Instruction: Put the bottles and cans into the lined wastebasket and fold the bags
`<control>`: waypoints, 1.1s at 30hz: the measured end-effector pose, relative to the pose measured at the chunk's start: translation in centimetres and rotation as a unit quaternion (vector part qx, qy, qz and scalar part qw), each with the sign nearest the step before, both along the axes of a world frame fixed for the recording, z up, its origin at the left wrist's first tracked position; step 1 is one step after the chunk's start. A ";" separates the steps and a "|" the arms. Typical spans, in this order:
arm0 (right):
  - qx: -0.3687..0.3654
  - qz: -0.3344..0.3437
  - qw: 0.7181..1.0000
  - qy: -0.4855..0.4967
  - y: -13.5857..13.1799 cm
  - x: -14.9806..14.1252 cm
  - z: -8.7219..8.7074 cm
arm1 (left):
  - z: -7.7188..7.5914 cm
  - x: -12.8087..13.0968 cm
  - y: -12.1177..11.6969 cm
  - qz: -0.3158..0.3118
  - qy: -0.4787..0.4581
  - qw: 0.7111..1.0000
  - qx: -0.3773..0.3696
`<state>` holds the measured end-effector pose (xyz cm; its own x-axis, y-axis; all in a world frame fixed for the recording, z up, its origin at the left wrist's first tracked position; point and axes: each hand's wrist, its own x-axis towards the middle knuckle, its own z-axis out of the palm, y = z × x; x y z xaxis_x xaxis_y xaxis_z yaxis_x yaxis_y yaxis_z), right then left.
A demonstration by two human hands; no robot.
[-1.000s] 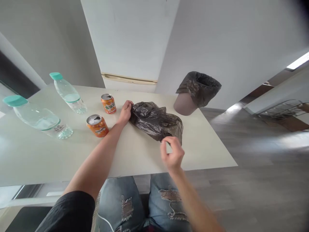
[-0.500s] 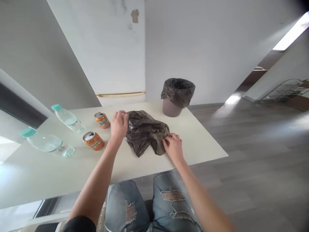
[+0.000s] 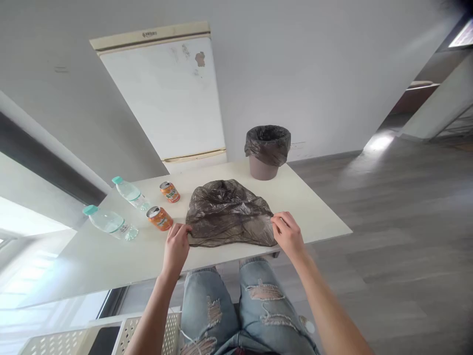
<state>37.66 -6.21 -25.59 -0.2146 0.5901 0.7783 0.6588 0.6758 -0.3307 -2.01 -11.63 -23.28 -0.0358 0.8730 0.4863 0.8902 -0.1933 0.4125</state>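
Note:
A dark, see-through plastic garbage bag (image 3: 229,217) lies spread on the white table (image 3: 310,212) in front of me. My left hand (image 3: 178,241) pinches its left edge, close to the table's front. Its right edge is pinched between the thumb and fingers of my right hand (image 3: 288,230). Left of the bag stand two orange soda cans, the nearer can (image 3: 159,218) just beyond my left hand and the farther can (image 3: 170,192) behind it. Both show opened tops.
Two clear plastic bottles with teal caps, a nearer bottle (image 3: 111,223) and a farther bottle (image 3: 130,193), are at the table's left. A small trash bin (image 3: 263,168) lined with a dark bag stands at the back right. A white fridge (image 3: 166,93) is behind the table.
The crumpled bag is now spread wider and pulled toward me. My left hand came down from the bag's far left to its near left edge; my right hand shifted right.

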 end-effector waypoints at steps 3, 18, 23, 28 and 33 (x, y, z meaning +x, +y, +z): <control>0.031 0.074 0.994 -0.078 -2.3 2.1 0.6 | -1.2 -1.7 -1.4 0.044 0.014 0.999 0.014; -0.246 0.242 0.938 0.034 5.6 -0.1 5.3 | 2.8 5.4 5.2 -0.003 0.029 0.999 -0.036; -0.209 0.299 0.905 -0.219 15.0 -8.3 5.1 | -3.0 4.2 10.9 -0.001 0.115 0.981 -0.159; -0.264 0.268 0.853 -0.362 19.9 -10.7 1.4 | -4.4 1.6 14.0 -0.024 0.162 0.965 -0.205; -0.314 0.185 0.856 -0.366 21.6 -9.4 -0.5 | -3.1 -0.7 17.7 -0.091 0.173 0.945 -0.261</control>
<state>28.25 15.43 -26.05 -0.7719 0.6292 -0.0903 0.6240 0.7230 -0.2964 -2.68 6.05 -26.36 0.2198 0.9739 -0.0565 0.9612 -0.2063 0.1831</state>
